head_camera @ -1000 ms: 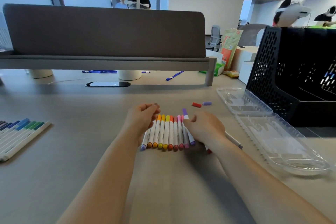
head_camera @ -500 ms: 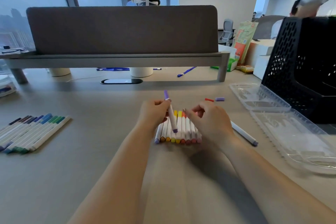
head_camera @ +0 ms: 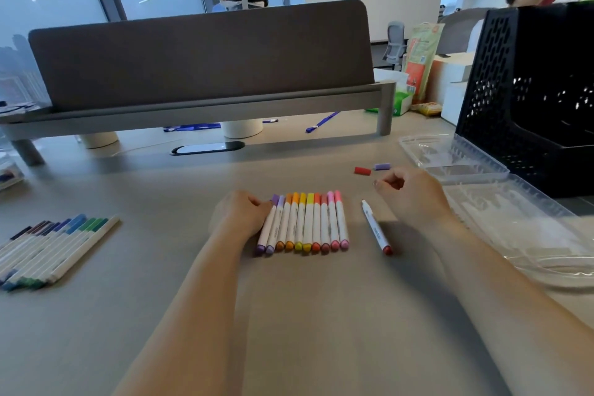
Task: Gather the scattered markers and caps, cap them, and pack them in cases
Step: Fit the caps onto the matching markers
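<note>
Fingers (head_camera: pixel 257 204) of the left hand (head_camera: pixel 239 219) are curled into a fist and lean against the purple marker (head_camera: pixel 267 227) at the left edge of the warm row (head_camera: pixel 303 223). They touch it but, as far as I can see on my screen, they do not wrap around it. The right hand (head_camera: pixel 414 199) hovers above the table (head_camera: pixel 305 315), on the near side of two loose caps. Its fingers are loosely bent, with thumb and forefinger close together, and I see nothing between them.

About the progress, I judge the gathering to be nearly done. Ten markers from purple to pink lie side by side, touching, all with caps on their far ends. A second row (head_camera: pixel 54 251) of blue and green markers lies well apart at the left side, also sorted.

Some work is left. One red marker (head_camera: pixel 374 227) lies alone between the warm row and the right hand, with its white tip bare and pointing to the far side. The red cap (head_camera: pixel 362 171) and a purple cap (head_camera: pixel 382 166) lie just beyond the right hand (for the purple one I cannot find an open marker). The clear case (head_camera: pixel 514 228) lies open at the right, beside the black crate (head_camera: pixel 530 90). It holds no marker, so the packing has not begun.
</note>
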Available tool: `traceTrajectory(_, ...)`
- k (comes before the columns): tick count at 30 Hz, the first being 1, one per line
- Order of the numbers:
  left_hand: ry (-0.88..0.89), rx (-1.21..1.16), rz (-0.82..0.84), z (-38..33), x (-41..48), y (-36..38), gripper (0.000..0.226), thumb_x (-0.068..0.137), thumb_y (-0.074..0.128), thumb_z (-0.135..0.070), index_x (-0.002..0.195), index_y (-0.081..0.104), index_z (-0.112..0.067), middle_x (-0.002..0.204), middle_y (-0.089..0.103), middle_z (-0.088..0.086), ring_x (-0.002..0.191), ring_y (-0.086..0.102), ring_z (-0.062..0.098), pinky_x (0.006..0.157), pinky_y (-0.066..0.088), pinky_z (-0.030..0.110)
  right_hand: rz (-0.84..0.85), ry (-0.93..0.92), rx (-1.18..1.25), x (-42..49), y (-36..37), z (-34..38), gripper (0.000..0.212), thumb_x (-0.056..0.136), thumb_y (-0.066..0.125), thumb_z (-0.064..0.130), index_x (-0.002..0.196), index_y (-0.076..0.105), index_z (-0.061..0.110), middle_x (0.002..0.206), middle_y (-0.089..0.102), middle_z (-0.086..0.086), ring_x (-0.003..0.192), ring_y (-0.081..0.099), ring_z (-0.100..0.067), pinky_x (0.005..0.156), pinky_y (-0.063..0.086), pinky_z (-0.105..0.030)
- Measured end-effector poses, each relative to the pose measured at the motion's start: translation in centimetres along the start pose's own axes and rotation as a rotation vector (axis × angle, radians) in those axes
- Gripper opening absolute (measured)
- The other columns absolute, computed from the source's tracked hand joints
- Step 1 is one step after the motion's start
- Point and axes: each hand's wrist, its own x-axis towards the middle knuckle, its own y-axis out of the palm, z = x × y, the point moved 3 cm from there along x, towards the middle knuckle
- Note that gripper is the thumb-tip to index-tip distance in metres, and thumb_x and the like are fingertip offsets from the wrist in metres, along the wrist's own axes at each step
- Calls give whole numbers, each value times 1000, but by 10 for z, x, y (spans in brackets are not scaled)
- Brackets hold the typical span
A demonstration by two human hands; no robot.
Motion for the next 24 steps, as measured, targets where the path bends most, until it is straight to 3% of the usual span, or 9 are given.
traceTrajectory(3,-1,-10,-20,-1,2,1,28,93,51,-44,84,65,-21,79,67,1,75,63,16,68,54,31,89,57,49,2,-16,-8,14,90,62,20,79,68,14,97,64,10,75,55,-11,70,41,-29)
traceTrajectory(6,71,-65,-61,-12,-2,3,22,93,53,-41,90,62,-21,87,66,-1,79,62,15,68,51,31,216,131,-58,2,-30,-20,11,87,67,30,88,71,21,90,65,10,90,57,-12,76,42,-28)
traceTrajectory(10,254,-228,-82,-43,-7,10,21,91,60,-30,109,63,-20,102,62,-3,93,56,13,80,45,28,285,194,-286,1,-38,-28,19,79,72,46,80,69,27,85,65,7,82,59,-12,66,46,-29)
traceTrajectory(13,371,-246,-31,-74,-9,21,22,92,59,-27,111,64,-17,104,63,-1,92,55,11,79,44,26,310,193,-407,1,-34,-29,21,79,69,41,72,70,22,77,68,1,74,63,-16,61,52,-30)
traceTrajectory(16,466,-166,23,-108,-7,35,24,94,57,-25,114,63,-15,106,62,-1,91,54,9,76,42,23,251,208,-403,3,-31,-31,38,85,59,47,67,70,16,66,66,-1,65,61,-18,55,43,-28)
traceTrajectory(20,522,-49,68,-153,11,59,27,96,53,-20,121,60,-13,117,62,5,96,53,11,84,42,23,66,220,-373,11,-34,-33,30,91,54,38,73,63,16,67,59,0,62,54,-16,50,32,-26)
traceTrajectory(22,525,41,104,-171,26,76,31,97,51,-18,127,57,-16,125,59,4,105,56,16,91,44,27,-11,209,-350,14,-35,-35,23,92,51,35,83,60,16,74,58,0,65,53,-17,51,34,-27)
traceTrajectory(24,535,123,149,-186,41,95,37,97,51,-16,133,52,-19,133,56,5,115,56,21,101,44,33,-61,209,-323,16,-34,-39,21,93,49,36,93,57,16,84,60,-2,74,57,-21,59,45,-32)
